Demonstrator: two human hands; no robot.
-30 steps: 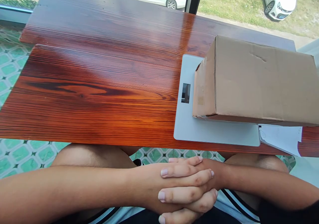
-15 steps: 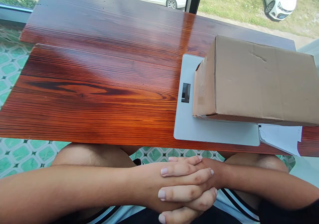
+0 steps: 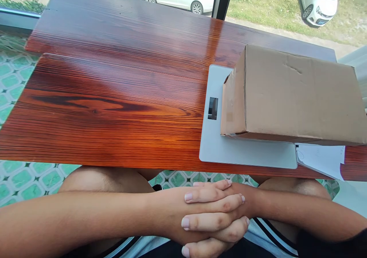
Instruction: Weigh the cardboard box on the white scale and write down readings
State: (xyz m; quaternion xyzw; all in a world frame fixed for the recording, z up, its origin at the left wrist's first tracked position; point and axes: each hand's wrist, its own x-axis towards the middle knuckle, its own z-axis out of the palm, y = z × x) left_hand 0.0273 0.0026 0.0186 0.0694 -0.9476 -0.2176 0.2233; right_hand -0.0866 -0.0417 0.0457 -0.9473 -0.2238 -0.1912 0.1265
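My left hand and my right hand are clasped over my lap, just below the front edge of the table. Their fingers are interlaced, each hand closed over the back of the other, and no object shows between them. The palms are hidden. Beyond the hands, to the right, a brown cardboard box rests on a pale flat scale. A dark display shows on the scale's left part; I cannot read any figures there. Neither hand touches the box or the scale.
The glossy reddish wooden table spans the view. White papers lie at the scale's right, reaching over the table edge. My knees are under the front edge, above a green tiled floor. Behind the table are a window post and parked cars outside.
The view has shifted very slightly, so the table, box and scale sit a little differently in the picture. My hands stay clasped in the same pose.
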